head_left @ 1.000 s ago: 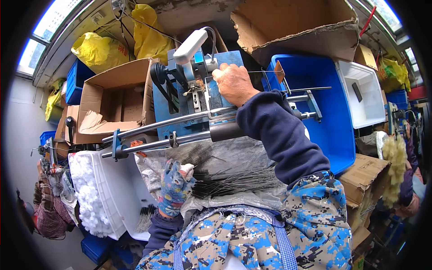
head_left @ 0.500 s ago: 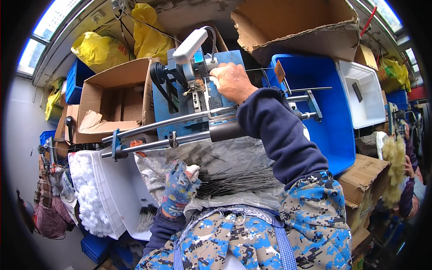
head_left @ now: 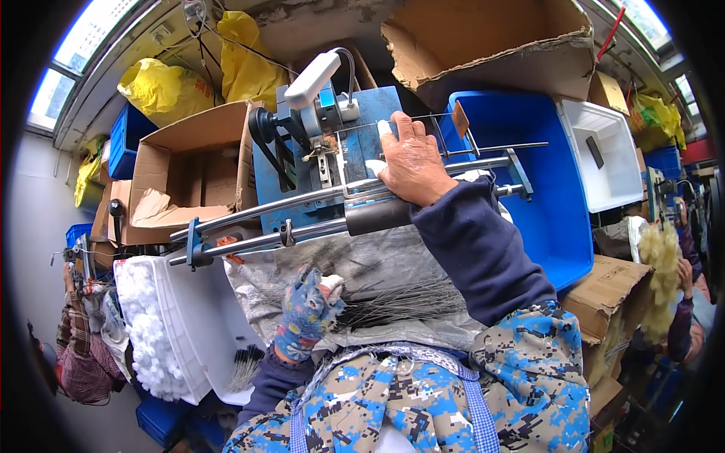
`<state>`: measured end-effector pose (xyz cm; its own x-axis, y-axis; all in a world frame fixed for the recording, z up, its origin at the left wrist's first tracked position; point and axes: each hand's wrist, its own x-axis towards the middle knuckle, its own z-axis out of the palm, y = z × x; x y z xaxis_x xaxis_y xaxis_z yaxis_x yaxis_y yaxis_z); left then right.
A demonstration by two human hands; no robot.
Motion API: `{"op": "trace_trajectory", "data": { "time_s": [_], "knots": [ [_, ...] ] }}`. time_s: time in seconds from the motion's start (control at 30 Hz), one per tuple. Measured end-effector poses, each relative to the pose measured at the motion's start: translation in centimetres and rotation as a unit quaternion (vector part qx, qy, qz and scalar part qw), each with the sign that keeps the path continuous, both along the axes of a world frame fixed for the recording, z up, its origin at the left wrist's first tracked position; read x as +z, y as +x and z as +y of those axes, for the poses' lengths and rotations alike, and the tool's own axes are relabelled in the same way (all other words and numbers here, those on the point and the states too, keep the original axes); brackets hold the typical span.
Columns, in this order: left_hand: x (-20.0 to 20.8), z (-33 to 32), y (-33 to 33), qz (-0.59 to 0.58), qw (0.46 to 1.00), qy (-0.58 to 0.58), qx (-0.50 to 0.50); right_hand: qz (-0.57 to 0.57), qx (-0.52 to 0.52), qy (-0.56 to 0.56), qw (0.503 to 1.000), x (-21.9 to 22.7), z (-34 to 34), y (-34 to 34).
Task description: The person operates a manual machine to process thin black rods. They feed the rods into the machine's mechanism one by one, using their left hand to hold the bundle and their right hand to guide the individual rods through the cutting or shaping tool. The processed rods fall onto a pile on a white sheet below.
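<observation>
— What are the hands on?

— The right hand (head_left: 411, 162), bare, lies flat with fingers together on the two shiny round metal rails (head_left: 302, 215) of a blue machine (head_left: 362, 151); it presses down more than it grips. The left hand (head_left: 306, 313), in a patterned fabric glove, is curled shut around a bundle of thin dark wires (head_left: 400, 302), stiff and straight, fanning out toward the right.

— Where do the wires lie?

— On a crinkled grey plastic sheet (head_left: 264, 279) over the lap, just below the rails.

— And around it?

— A white plastic tub (head_left: 189, 325) heaped with fluffy white balls (head_left: 147, 332) sits at the left; a second small wire bundle (head_left: 245, 366) lies in its near corner. An open brown cardboard box (head_left: 189, 181) stands behind it, another torn one (head_left: 491, 45) hangs over the machine. A smooth blue bin (head_left: 551, 196) is at the right, touching a white square bin (head_left: 612, 151). Yellow plastic bags (head_left: 162, 87) bulge near the window.

— Anything blocking?

— The right sleeve (head_left: 483, 257) crosses the rails and covers part of the blue bin. At the far right another person's hand (head_left: 683, 275) holds a pale fluffy tuft (head_left: 661, 253).
</observation>
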<state>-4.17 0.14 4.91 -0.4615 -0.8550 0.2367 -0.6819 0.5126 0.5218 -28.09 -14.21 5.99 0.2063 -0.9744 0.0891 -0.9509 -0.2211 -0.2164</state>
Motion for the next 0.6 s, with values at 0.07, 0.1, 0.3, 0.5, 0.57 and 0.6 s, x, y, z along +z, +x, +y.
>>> {"op": "trace_trajectory", "data": {
  "time_s": [0.07, 0.1, 0.3, 0.5, 0.57, 0.6],
  "knots": [
    [0.6, -0.3, -0.9, 0.012, 1.000, -0.020, -0.020, -0.034, -0.014, 0.014, 0.999, -0.1, 0.0, 0.3],
    [0.8, -0.4, -1.0, 0.018, 0.999, -0.029, -0.028, -0.051, -0.019, 0.021, 0.998, -0.2, -0.1, 0.5],
    [-1.1, 1.5, 1.9, -0.015, 0.999, 0.028, 0.026, -0.075, 0.013, -0.023, 0.997, -0.7, -0.3, 4.5],
    [-0.1, 1.2, 1.8, 0.025, 0.995, 0.091, 0.036, -0.099, 0.051, -0.010, 0.994, -0.8, -0.7, 6.3],
    [-0.2, 1.2, 2.0, 0.019, 0.998, 0.045, 0.037, -0.073, 0.059, 0.022, 0.995, -0.6, -0.7, 4.8],
    [-0.3, 1.1, 2.1, 0.022, 0.999, 0.021, 0.034, -0.057, 0.087, -0.022, 0.994, -0.7, -0.6, 3.6]
  ]
}}
